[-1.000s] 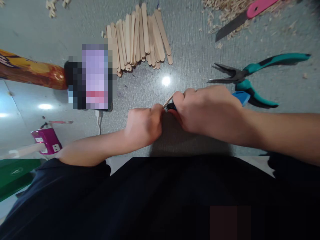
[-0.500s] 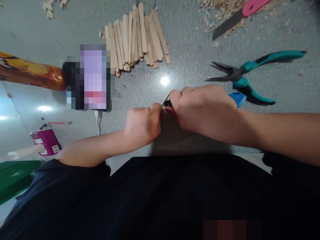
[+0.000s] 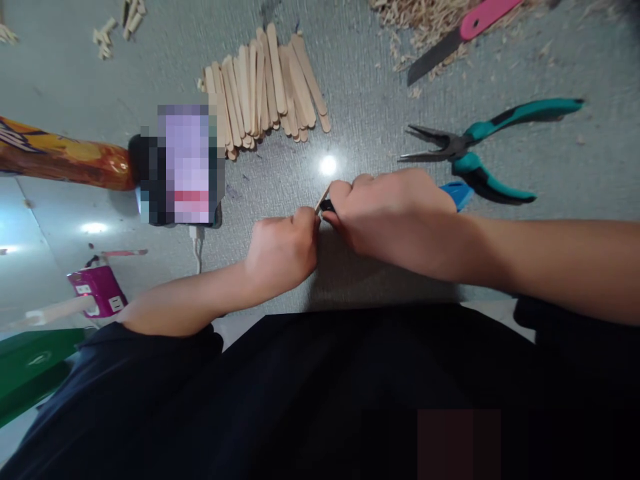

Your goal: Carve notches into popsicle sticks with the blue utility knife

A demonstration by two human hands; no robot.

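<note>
A thin wooden craft stick (image 3: 323, 196) shows edge-on between my two fists, slanting up to the right. My left hand (image 3: 285, 247) is closed around its lower end; most of the stick is hidden by fingers. My right hand (image 3: 390, 210) is wrapped round what looks like a blue utility knife (image 3: 457, 195). Its blue end sticks out behind the wrist, and its black front (image 3: 327, 205) shows by my thumb, next to the stick. No blade can be made out.
Several craft sticks (image 3: 273, 80) lie in a row beyond my hands. Open long-nose pliers (image 3: 463, 147) rest at right, below a pink-handled saw (image 3: 475, 27) and wood shavings (image 3: 420, 27). At left are a phone (image 3: 187, 163) with cable, a bottle (image 3: 65, 153) and a purple power socket (image 3: 99, 291).
The camera view has shifted a little, so the pliers and saw appear further left. Both hands keep their grip and nearly the same pose against each other.
</note>
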